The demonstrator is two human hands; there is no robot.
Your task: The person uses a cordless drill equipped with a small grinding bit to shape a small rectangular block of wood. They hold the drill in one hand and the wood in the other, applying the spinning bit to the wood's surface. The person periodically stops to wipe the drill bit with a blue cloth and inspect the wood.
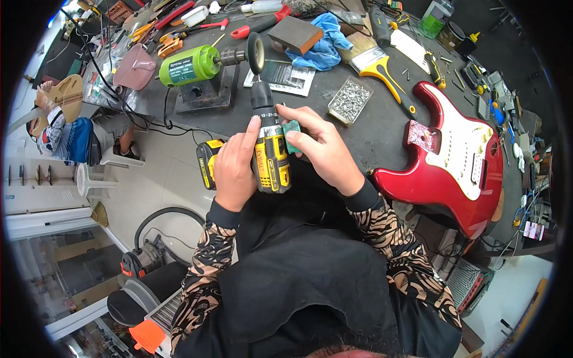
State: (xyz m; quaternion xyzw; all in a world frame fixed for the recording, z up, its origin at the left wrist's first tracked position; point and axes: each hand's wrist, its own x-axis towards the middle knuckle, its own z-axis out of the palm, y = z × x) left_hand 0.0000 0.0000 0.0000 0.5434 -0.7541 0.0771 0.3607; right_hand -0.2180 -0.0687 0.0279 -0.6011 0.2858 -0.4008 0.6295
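My left hand [234, 170] is wrapped round a yellow-and-black cordless drill [271, 164], which is held nearly level with its chuck pointing away from me. My right hand [316, 143] pinches a small green block [292, 134] beside the drill's collar, its index finger reaching toward the chuck [261, 94]. A short fitting sticks from the chuck near the polishing wheel [256, 52] of a green bench grinder [188, 65]; whether they touch is unclear. Right of my hands lie a clear box of screws [349, 100] and a red electric guitar body [400, 176] with a white pickguard.
The cluttered dark workbench [370, 143] holds a brush [388, 80], blue cloth [325, 42], block [292, 33] and pink container [131, 67]. At left another person [89, 137] sits holding a wooden piece [62, 98], near a white stool [89, 185] and a vacuum [146, 259].
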